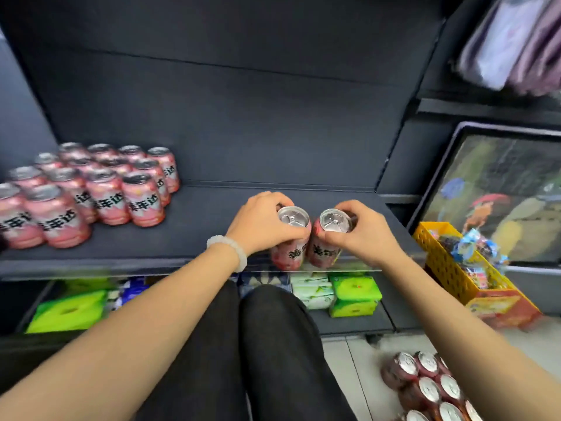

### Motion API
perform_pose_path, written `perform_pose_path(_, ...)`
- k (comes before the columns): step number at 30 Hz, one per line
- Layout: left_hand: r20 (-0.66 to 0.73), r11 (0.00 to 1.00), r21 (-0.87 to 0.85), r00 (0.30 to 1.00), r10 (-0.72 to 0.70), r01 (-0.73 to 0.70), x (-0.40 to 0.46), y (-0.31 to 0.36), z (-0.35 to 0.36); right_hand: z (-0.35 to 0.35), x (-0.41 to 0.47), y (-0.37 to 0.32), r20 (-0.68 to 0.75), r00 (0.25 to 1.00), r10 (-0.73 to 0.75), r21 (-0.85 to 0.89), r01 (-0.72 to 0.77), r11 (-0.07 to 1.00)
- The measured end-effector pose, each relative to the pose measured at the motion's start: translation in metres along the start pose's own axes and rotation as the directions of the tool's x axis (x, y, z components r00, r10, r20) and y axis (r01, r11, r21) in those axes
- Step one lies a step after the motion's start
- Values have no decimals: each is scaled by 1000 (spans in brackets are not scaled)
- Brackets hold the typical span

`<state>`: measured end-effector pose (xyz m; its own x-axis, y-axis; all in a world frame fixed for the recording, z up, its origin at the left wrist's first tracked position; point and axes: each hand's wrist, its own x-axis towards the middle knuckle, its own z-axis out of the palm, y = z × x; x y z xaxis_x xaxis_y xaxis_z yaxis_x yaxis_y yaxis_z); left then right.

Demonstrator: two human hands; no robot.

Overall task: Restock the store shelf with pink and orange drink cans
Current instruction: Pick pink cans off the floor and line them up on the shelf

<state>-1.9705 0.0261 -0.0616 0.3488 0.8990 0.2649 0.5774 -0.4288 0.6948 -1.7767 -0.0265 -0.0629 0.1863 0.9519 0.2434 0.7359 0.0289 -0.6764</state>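
**Two pink cans, one in each hand, at the front edge of the shelf**

While the person crouches in front of the dark shelf (pixel 212 214), each hand holds one pink can from above. The left hand (pixel 262 221) is wrapped round the top of the left can (pixel 290 238), with fingers behind it and the thumb in front. The right hand (pixel 365 230) grips the right can (pixel 326 238) the same way. Both cans stand up straight, touching side by side, right at the front lip of the shelf. I cannot tell if their bottoms rest on the shelf yet or hang just in front of it.

Holding them near the top makes sense, because the bottoms stay free to be set down flat. Taking two at once likely saves trips.

A block of pink cans (pixel 91 189) already stands in neat rows at the left end of the shelf, with the labels facing out. The middle and right of the shelf are bare, so there is lots of room. The two new cans are well apart from that block, so I think they need to slide left to join the rows, or they may start a new group.

More cans (pixel 431 387) wait in a pack on the floor (pixel 349 375) near the right arm, close enough to reach. They look darker, so I cannot tell their colour for sure. A white bead bracelet (pixel 229 247) sits on the left wrist
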Motion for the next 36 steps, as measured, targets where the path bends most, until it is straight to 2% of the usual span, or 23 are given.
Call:
perform_pose_path(5, -122, 993, 57, 988, -92, 99, -12, -49, -86, 53, 37, -75, 122, 987, -100, 27, 97, 995)
perform_pose_path(11, -202, 955, 154, 954, -220, 252, -36, -110, -170, 131, 64, -146, 294, 940, -174, -2, 183, 983)
perform_pose_path(15, -252, 922, 194, 925, -284, 336, -46, -148, -206, 177, 76, -178, 380, 900, -213, -31, 243, 970)
perform_pose_path(19, -298, 905, 163, 894, -334, 392, -41, -182, -226, 212, 89, -204, 435, 870, -232, -25, 270, 963)
perform_pose_path(24, -272, 917, 207, 921, -280, 340, -24, -213, -242, 241, 104, -220, 455, 859, -235, -39, 283, 958)
perform_pose_path(26, -255, 917, 189, 920, -299, 351, -18, -225, -242, 252, 106, -218, 463, 847, -263, -47, 319, 946)
perform_pose_path(31, -72, 880, 267, 919, -389, 393, -13, -240, -234, 264, 104, -211, 435, 836, -333, -77, 404, 912)
perform_pose_path(36, -131, 832, 407, 925, -357, 378, -10, -236, -236, 259, 104, -205, 533, 770, -352, -101, 470, 877)
